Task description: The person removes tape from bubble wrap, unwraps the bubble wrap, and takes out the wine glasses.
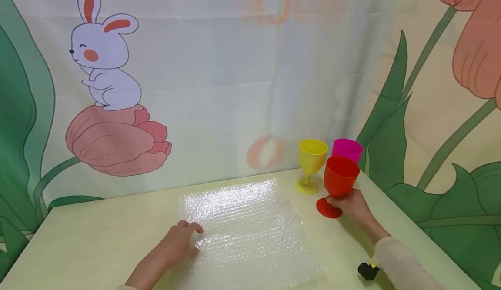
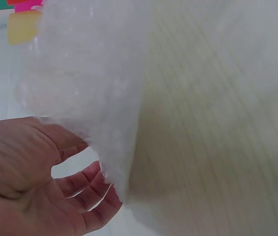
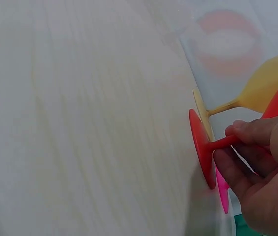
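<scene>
A red plastic goblet (image 1: 341,178) is pinched at its stem by my right hand (image 1: 357,208). In the right wrist view the thumb and fingers meet round the red stem (image 3: 221,143), just above the round foot. Whether the foot touches the table, I cannot tell. Beside it are a yellow goblet (image 1: 312,159), upright, and a magenta goblet (image 1: 347,148), partly hidden behind the red one. My left hand (image 1: 172,247) is at the left edge of a clear sheet of bubble wrap (image 1: 250,242). Its fingers are loosely bent and apart, touching the wrap's edge (image 2: 110,167).
The pale table (image 1: 101,233) ends at a printed curtain (image 1: 215,107) at the back and right. A small black object (image 1: 367,271) lies by the right sleeve (image 1: 403,261), partly covered by it.
</scene>
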### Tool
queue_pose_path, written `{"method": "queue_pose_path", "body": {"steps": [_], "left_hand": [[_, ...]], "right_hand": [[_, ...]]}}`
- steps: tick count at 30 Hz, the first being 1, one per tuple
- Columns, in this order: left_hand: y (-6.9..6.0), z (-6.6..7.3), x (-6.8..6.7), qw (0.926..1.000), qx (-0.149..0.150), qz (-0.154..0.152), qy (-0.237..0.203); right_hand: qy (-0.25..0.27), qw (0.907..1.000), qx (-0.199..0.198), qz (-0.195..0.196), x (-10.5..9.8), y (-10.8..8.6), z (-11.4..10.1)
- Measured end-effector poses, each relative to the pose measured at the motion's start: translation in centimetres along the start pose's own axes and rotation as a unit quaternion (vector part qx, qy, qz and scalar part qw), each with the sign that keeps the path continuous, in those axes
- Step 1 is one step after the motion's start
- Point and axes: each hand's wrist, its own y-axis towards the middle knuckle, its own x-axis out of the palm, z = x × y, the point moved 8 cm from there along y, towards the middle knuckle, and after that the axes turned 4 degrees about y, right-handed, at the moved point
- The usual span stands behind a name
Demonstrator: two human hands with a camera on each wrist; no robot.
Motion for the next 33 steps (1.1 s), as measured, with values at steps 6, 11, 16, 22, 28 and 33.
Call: {"method": "queue_pose_path", "body": {"steps": [6,11,16,22,28,33], "left_hand": [[-0.2,-0.2,-0.1,0.9999,-0.007,0.002,-0.011],[-0.3,-0.1,-0.3,0.9996,0.02,0.017,-0.008],[-0.5,-0.3,-0.8,0.9987,0.034,0.038,-0.005],[-1.0,-0.5,-2.3,0.997,0.003,0.077,0.004],[-2.5,-1.3,-4.5,0.9928,-0.007,0.118,0.019],[-4.1,-2.7,-6.1,0.9884,-0.014,0.141,0.055]], "right_hand": [[-0.004,1.0,-0.003,0.004,0.1,-0.2,-0.1],[-0.011,0.9999,-0.007,0.005,0.1,-0.3,-0.2],[-0.027,0.9992,-0.021,-0.022,0.2,-0.2,-0.3],[-0.092,0.9942,-0.009,-0.055,-0.1,-0.8,0.0],[-0.15,0.9862,-0.02,-0.067,-1.1,-1.8,-0.2],[-0.224,0.9705,-0.05,-0.074,-1.9,-2.4,-0.4]]}}
